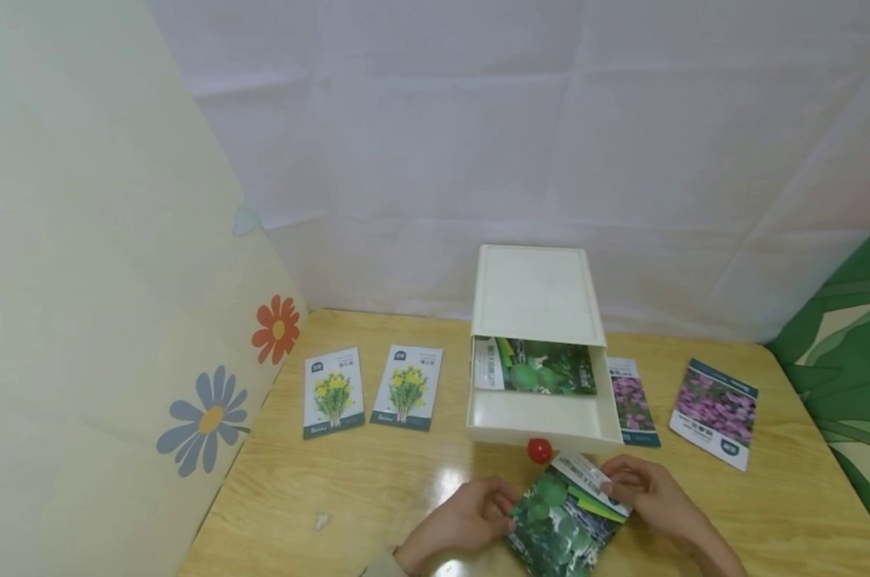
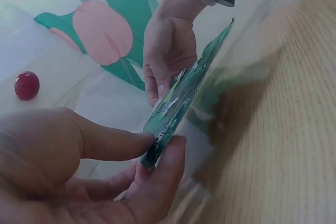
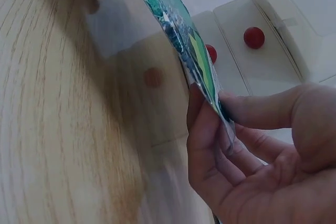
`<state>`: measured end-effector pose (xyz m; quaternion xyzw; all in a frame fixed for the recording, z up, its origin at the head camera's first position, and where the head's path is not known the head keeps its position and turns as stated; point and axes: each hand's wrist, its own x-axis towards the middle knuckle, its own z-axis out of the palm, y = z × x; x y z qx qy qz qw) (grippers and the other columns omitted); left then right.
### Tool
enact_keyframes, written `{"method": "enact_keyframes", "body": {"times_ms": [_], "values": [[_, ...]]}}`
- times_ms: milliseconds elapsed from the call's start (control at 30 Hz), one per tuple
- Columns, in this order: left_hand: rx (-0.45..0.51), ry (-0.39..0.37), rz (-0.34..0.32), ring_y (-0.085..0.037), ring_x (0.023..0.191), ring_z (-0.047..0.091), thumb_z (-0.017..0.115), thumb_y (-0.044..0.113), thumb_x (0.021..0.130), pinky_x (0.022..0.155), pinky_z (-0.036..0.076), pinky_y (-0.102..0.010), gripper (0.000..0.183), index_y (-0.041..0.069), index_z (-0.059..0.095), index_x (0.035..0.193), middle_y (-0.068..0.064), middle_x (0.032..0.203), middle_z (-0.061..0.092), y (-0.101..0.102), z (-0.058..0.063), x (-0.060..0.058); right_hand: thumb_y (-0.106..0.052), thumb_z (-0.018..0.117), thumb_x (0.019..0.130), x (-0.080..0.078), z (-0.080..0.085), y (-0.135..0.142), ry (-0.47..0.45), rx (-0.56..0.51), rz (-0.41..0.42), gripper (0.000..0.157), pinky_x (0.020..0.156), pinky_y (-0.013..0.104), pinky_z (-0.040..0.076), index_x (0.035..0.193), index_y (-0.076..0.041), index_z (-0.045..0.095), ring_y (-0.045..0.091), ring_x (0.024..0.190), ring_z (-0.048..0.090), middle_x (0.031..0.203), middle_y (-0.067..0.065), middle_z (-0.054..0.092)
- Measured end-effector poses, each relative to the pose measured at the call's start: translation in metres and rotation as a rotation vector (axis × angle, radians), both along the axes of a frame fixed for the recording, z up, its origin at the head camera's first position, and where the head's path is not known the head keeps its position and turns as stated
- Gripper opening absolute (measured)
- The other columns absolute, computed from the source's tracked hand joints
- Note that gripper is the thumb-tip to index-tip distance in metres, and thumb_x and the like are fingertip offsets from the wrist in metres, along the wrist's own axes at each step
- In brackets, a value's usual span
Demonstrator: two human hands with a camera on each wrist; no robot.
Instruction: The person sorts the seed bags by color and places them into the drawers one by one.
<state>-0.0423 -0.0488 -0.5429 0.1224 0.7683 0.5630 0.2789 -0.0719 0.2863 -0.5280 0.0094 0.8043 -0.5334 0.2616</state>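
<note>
A seed packet (image 1: 568, 517) with round green leaves on its front is held above the table, tilted, in front of the white drawer box. My left hand (image 1: 472, 513) pinches one edge of it between thumb and fingers, as the left wrist view shows at the packet's corner (image 2: 152, 153). At the opposite, white-labelled end my right hand (image 1: 654, 497) pinches it, thumb (image 3: 257, 109) on the printed face. The drawer (image 1: 546, 437) with a red knob (image 1: 540, 450) is pulled out just beyond the hands. Another green-leaf packet (image 1: 550, 369) lies inside, toward the back.
Two yellow-flower packets, one nearer the wall (image 1: 333, 393) and one beside it (image 1: 407, 389), lie left of the box (image 1: 539, 292). To the right lie two pink-flower packets, one (image 1: 635, 405) partly hidden by the drawer, the other (image 1: 716, 413) farther right. A white cloth (image 1: 435, 160) hangs behind.
</note>
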Motion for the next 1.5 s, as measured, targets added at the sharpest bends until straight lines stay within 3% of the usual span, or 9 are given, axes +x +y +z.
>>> {"method": "enact_keyframes", "body": {"times_ms": [267,533,700,900,1067,1200,1500], "values": [[0.167,-0.128,0.03,-0.013,0.078,0.073,0.073,0.001,0.095,0.069,0.066,-0.026,0.028,0.01,0.072,0.121,0.004,0.106,0.072,-0.006,-0.002,-0.002,-0.02,0.063,0.108,0.002,0.005,0.002,-0.007,-0.012,0.01,0.041,0.08,0.026,0.059,0.135,0.011,0.058,0.014,0.098,0.068,0.114,0.01,0.074],[0.171,-0.018,-0.071,-0.004,0.085,0.073,0.071,0.004,0.097,0.077,0.065,-0.022,0.029,0.005,0.071,0.126,0.003,0.113,0.076,-0.016,0.005,-0.01,-0.018,0.056,0.112,0.005,0.011,0.005,-0.033,-0.104,0.034,0.044,0.08,0.027,0.063,0.138,0.017,0.053,0.013,0.096,0.071,0.116,0.01,0.075],[0.178,-0.028,-0.082,-0.004,0.085,0.073,0.07,0.007,0.099,0.077,0.066,-0.022,0.03,0.005,0.07,0.128,0.002,0.117,0.075,-0.021,0.013,-0.011,-0.017,0.055,0.111,0.008,0.017,0.005,-0.054,-0.144,0.054,0.043,0.081,0.027,0.063,0.138,0.018,0.052,0.012,0.096,0.07,0.113,0.006,0.074],[0.218,-0.082,-0.119,-0.007,0.078,0.074,0.072,0.007,0.098,0.079,0.067,-0.025,0.034,0.003,0.066,0.132,0.002,0.117,0.074,-0.027,0.016,-0.012,-0.018,0.054,0.113,0.011,0.024,0.007,-0.092,-0.191,0.05,0.038,0.081,0.029,0.064,0.136,0.012,0.056,0.013,0.096,0.07,0.112,0.003,0.072],[0.29,-0.183,-0.15,-0.011,0.082,0.076,0.071,0.002,0.098,0.085,0.067,-0.028,0.036,0.002,0.062,0.132,-0.001,0.122,0.074,-0.03,0.013,-0.008,-0.018,0.053,0.113,0.013,0.029,0.008,-0.12,-0.207,0.028,0.034,0.084,0.031,0.065,0.137,0.006,0.058,0.014,0.099,0.07,0.114,0.001,0.072],[0.351,-0.255,-0.138,-0.017,0.084,0.078,0.07,-0.002,0.098,0.081,0.069,-0.033,0.031,-0.001,0.061,0.128,-0.008,0.115,0.076,-0.03,0.015,-0.004,-0.019,0.053,0.113,0.015,0.031,0.008,-0.134,-0.224,-0.001,0.034,0.085,0.033,0.065,0.138,0.004,0.058,0.015,0.1,0.07,0.115,0.0,0.072],[0.386,-0.236,-0.153,-0.013,0.083,0.077,0.067,0.002,0.101,0.081,0.069,-0.032,0.03,-0.004,0.061,0.13,-0.008,0.112,0.076,-0.036,0.023,-0.002,-0.021,0.054,0.113,0.019,0.037,0.008,-0.171,-0.281,0.014,0.029,0.086,0.037,0.066,0.134,-0.002,0.06,0.018,0.1,0.071,0.114,0.003,0.072]]}}
